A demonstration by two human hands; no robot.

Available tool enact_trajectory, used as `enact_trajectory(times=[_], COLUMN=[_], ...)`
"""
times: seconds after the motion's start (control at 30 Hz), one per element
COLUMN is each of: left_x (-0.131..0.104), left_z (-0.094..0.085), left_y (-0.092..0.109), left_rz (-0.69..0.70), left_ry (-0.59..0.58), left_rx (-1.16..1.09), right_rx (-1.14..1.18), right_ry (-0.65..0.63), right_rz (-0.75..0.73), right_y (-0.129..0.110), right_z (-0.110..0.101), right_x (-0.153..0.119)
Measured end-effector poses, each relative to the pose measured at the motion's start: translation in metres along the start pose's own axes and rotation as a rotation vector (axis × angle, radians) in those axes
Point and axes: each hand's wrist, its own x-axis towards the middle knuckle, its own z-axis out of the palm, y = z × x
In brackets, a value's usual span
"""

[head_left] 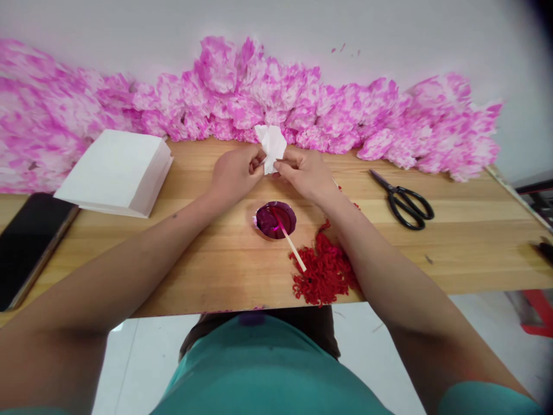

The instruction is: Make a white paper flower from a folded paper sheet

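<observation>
Holds white paper (272, 144) pinched between left hand (237, 170) and right hand (306, 173), close together, about equally near, with long axis pointing far. Has dye bowl (292, 219) just on the near side, red yarn (326, 274) near right, pink flowers (242, 109) along the far side. Shows wooden tabletop (207, 268) leftward to white stack (112, 167), rightward to scissors (394, 189).

From the purple bowl (294, 218) | 11 o'clock: left hand (237, 172) blocked | 12: pink flowers (276, 89) blocked | 1: right hand (306, 173) blocked | 3: scissors (394, 190) lay there | 4: red strings (326, 278), stick (297, 255) blocked | 7: bare wood (242, 282) had room
</observation>
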Motion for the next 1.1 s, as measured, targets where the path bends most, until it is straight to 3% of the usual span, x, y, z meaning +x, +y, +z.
enact_trajectory(times=[0.27,0.43,0.57,0.73,0.9,1.1], left_x=[0.006,0.003,-0.002,-0.004,-0.003,-0.006], left_z=[-0.005,-0.007,-0.008,-0.009,-0.010,-0.010], left_y=[-0.012,-0.013,-0.015,-0.018,-0.021,-0.018], left_rz=[0.067,0.153,0.156,0.096,-0.043,-0.090], left_ry=[0.011,-0.085,-0.108,-0.085,0.021,0.114], left_rx=[0.118,0.252,0.128,-0.008,-0.042,-0.127], right_rx=[-0.180,-0.320,-0.366,-0.218,-0.009,0.003], right_ry=[0.070,0.011,-0.056,0.061,0.201,0.259], right_rz=[-0.020,-0.057,-0.126,-0.036,0.009,0.036], right_y=[0.001,0.005,0.006,0.011,0.025,0.017], right_z=[-0.011,-0.008,-0.006,-0.008,-0.008,-0.009], right_x=[0.001,-0.001,-0.001,0.002,0.006,0.004])
